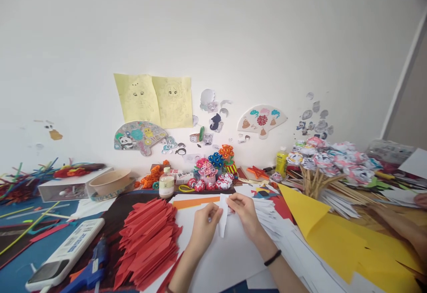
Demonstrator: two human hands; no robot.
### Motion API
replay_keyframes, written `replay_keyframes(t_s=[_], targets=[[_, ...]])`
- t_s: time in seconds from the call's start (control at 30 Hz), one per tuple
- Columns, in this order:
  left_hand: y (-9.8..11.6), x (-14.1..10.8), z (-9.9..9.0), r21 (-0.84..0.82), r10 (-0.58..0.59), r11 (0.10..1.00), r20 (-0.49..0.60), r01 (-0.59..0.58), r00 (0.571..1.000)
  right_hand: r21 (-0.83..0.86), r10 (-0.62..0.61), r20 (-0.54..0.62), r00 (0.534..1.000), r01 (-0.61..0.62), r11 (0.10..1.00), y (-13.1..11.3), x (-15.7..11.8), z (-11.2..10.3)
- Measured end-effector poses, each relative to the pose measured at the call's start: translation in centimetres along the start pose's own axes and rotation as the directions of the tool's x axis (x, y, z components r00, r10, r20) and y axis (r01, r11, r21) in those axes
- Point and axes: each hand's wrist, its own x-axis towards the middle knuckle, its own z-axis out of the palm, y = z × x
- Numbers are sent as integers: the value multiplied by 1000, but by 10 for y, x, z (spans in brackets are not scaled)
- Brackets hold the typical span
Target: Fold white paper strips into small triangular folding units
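Observation:
A narrow folded strip of white paper (223, 222) stands nearly upright between my two hands, above a white sheet (230, 257). My left hand (206, 226) pinches the strip's left edge with thumb and fingers. On the other side, my right hand (245, 213), with a black band at the wrist, has its thumb and fingertips closed on the strip's upper right edge. Just left of my hands lies a thick pile of folded red paper strips (148, 244). To the right are many white paper strips (293, 244).
Yellow paper (353, 244) and a bundle of paper flowers (333, 162) are at the right, near another person's arm (396, 224). A glue gun (91, 268), power strip (66, 255) and bowl (110, 181) stand left. A bottle (166, 183) is beyond the red strips.

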Motion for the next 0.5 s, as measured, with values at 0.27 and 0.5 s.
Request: replay_keyframes(t_s=[0.27, 0.5], targets=[[0, 0, 2, -25, -26, 999, 56, 28, 998, -2, 6, -64, 998, -6, 1000, -7, 2, -5], [2, -4, 6, -78, -70, 994, 147, 82, 987, 11, -35, -141, 989, 37, 999, -3, 6, -11]])
